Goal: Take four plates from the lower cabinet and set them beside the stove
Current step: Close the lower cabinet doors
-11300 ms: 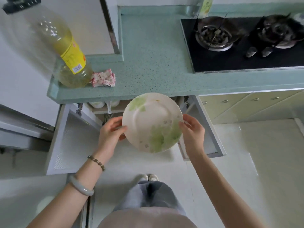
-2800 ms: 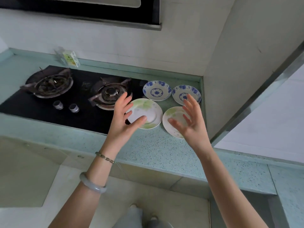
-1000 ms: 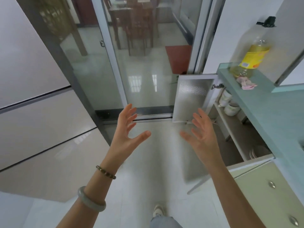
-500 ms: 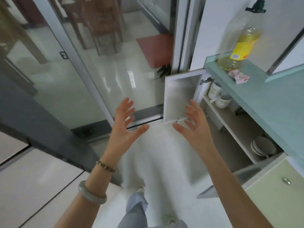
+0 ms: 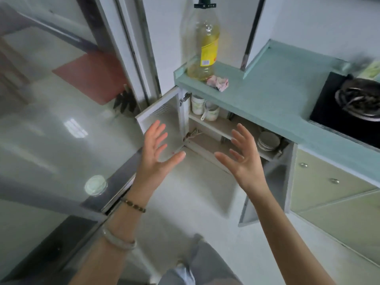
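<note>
1. Head-camera view looking down at an open lower cabinet under a pale green counter, both doors swung wide.
2. Left hand raised in front of the left cabinet door, fingers spread, palm turned inward, holding nothing.
3. Right hand raised opposite, fingers spread and slightly curled, likewise empty, hovering before the cabinet opening.
4. Stack of plates lying flat on the cabinet shelf, tucked toward the right end under the counter edge; exact count not readable.
5. Key relation: stack lying ahead and to the right of both hands, just beyond the right hand's fingertips, well apart from the left. Right hand clearly nearer; probably the first to reach in.
6. On the upper shelf at left, two white jars, clear of the stack.
7. On the counter above: an oil bottle with a crumpled pink cloth beside it; stove at far right.
8. Space beside the stove out of frame, so plates already placed there not checkable.
</note>
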`<state>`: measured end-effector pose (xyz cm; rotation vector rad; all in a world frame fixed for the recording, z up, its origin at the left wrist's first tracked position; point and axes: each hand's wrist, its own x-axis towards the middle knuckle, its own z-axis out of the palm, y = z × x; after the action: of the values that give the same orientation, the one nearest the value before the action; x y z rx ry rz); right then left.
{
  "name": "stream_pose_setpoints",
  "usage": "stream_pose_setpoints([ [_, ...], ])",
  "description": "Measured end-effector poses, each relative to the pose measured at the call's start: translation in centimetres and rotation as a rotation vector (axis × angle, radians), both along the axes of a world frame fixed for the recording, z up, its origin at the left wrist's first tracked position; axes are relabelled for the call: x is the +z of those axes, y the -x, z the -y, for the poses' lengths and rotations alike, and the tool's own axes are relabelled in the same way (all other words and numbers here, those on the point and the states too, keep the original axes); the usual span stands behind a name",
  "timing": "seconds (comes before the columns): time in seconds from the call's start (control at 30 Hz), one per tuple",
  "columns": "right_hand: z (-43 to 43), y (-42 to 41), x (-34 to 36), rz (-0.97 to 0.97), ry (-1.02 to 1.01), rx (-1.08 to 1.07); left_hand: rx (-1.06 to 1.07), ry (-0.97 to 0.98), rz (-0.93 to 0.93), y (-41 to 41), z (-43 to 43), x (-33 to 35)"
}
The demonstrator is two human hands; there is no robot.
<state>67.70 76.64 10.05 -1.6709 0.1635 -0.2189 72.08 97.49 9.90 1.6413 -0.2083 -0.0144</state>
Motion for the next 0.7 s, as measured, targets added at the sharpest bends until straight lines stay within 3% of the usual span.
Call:
stream_pose_setpoints([
  [0.33, 2.6, -6.2, -1.2, -0.027, 0.029, -0.190, -0.135, 0.005, -0.018, -9.6, 2.8, -1.3],
  [0.7, 5.1, -13.6, -2.2, -0.086, -0.002, -0.260, -0.226, 0.002, -0.064, -18.3, 5.5, -2.6],
])
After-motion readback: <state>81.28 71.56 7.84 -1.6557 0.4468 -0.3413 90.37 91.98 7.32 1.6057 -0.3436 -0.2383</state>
